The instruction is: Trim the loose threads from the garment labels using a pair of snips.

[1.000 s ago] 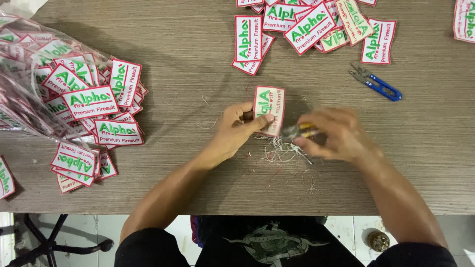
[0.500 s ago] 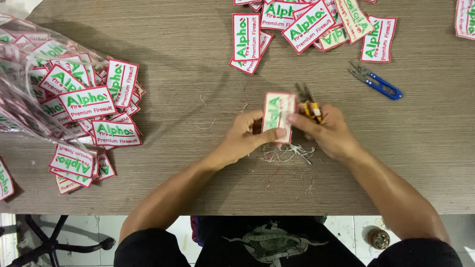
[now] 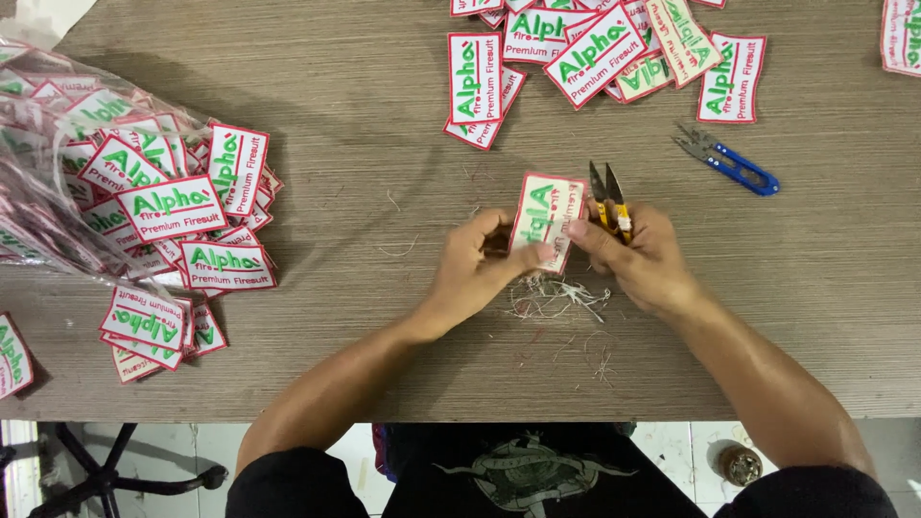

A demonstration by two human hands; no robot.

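Note:
A white embroidered patch with green lettering and a red border is held upright over the middle of the wooden table. My left hand pinches its lower left edge. My right hand touches the patch's right edge with a fingertip and grips yellow-handled thread snips, blades pointing away from me beside the patch. A small heap of cut threads lies on the table just below both hands.
A pile of like patches spills from a clear plastic bag at the left. More patches lie at the top middle and the top right corner. Blue-handled snips rest to the right. A chair base stands under the table's near edge.
My right hand lifted the yellow snips from beside the thread heap up to the patch's right edge. The patch shifted slightly right and both hands closed in on it.

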